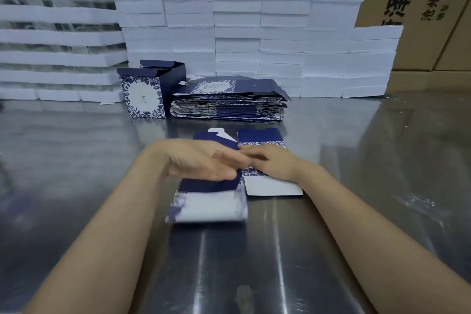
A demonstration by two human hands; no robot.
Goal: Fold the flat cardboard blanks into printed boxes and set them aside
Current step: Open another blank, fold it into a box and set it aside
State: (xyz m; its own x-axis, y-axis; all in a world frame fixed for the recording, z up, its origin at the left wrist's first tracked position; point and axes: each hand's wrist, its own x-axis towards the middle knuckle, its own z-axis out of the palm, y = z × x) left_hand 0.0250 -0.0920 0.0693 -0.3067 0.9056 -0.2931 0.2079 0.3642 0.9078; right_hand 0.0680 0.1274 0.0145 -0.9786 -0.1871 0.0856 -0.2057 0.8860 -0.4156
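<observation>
Both bare forearms reach forward over a shiny metal desk (356, 150); between the hands lies a flat cardboard blank (211, 204), navy with a blue-and-white leaf print, its near end blurred and showing a pale panel; the left hand (196, 160) lies across the middle of this blank with fingers stretched out fairly straight toward the right, resting on the card, though blur hides whether the thumb hooks under an edge; the right hand (272, 163) rests just beside it on the blank's right-hand part, fingers extended leftward and touching the left hand's fingertips, and whether they pinch a flap cannot be told; a white flap (274, 187) sticks out toward the viewer below the right wrist, and a navy flap (260, 135) with a white tab beside it projects on the far side of the hands; farther back, well apart from the hands, a stack of flat blanks (229, 104) sits on the desk, with one folded box (150, 89) standing upright just to its left, its top flaps raised; behind both rises a wall of white foam blocks (254, 33), more white trays (56, 41) piled at the far left, and brown cartons (418, 7) with printed characters at the back right.
</observation>
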